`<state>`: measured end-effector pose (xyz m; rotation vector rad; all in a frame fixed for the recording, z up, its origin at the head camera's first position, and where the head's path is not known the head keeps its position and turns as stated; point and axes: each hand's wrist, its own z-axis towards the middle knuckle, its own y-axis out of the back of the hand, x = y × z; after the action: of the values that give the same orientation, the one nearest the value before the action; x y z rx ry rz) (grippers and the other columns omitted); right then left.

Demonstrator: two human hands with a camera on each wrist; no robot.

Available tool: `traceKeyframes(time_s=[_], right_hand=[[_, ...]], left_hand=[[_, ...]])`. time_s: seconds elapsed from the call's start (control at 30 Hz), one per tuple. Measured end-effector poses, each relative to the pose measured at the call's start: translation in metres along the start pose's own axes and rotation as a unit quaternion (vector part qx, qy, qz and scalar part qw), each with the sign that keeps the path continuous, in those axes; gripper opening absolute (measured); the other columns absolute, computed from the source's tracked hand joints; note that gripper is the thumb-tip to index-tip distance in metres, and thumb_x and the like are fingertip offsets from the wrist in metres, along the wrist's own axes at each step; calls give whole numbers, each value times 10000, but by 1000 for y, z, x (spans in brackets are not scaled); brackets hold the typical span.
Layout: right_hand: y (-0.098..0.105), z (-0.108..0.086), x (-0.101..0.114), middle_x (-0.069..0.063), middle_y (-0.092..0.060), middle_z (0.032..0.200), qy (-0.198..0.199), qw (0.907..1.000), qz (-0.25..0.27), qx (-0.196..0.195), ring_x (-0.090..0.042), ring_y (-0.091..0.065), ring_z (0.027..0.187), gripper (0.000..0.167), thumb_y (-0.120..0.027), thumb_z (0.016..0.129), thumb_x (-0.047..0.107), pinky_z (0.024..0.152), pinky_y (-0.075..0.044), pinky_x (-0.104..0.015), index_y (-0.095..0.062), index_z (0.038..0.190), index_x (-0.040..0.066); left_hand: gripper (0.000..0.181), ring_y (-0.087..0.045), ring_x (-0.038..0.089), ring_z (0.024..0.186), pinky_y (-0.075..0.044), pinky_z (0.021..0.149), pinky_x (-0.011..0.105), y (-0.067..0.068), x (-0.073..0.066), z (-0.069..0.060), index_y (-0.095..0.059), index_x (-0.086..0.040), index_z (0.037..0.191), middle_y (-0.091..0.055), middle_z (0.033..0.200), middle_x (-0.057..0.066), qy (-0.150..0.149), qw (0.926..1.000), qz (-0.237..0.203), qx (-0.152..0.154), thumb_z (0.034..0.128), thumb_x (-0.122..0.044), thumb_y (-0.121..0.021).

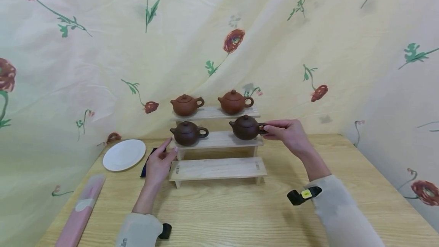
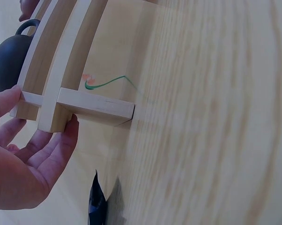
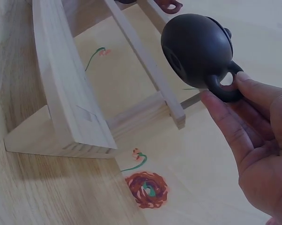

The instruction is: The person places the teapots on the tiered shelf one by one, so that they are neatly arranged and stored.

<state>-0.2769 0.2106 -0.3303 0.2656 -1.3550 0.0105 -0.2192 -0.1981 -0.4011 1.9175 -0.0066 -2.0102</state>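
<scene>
My right hand pinches the handle of a dark brown teapot between thumb and fingers. In the right wrist view this teapot is tilted, its base showing, apart from the shelf boards. Another dark teapot sits on the left of the middle step of a three-step wooden display stand. My left hand holds the stand's left end; in the left wrist view its thumb and fingers are bent around the board ends. Two reddish-brown teapots, one left and one right, stand on the top step.
A white plate lies at the table's left back, with a dark folded item beside it. A long pink-and-white case lies along the left edge of the wooden table. Flowered cloth hangs behind the stand.
</scene>
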Motion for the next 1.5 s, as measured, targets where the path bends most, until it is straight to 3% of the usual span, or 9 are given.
traceKeyframes(time_s=[0.43,1.03,1.5], right_hand=[[-13,6,-6,-101,-786,1092,-320,9994,-88,13,-116,-792,905,376,-675,1033,80,843,-627,-322,-646,1311,-171],[-24,14,-8,-206,-765,1162,-265,9993,-240,108,-103,-785,875,351,-669,1031,62,824,-628,-294,-659,1293,-172],[-20,18,-8,-282,-748,1183,-125,9979,-590,220,-100,-789,865,336,-678,1023,52,837,-632,-330,-673,1282,-163]], left_hand=[[551,-605,133,738,-452,604,221,0,0,1,-563,-271,1549,-761,1018,113,-9,10000,57,-17,1024,-349,-709],[553,-645,111,767,-472,624,228,1,1,1,-568,-301,1542,-779,1030,109,13,9999,102,-13,1015,-379,-718],[537,-670,132,807,-480,637,230,0,2,2,-581,-299,1531,-789,1055,118,-24,9998,172,-64,1016,-360,-718]])
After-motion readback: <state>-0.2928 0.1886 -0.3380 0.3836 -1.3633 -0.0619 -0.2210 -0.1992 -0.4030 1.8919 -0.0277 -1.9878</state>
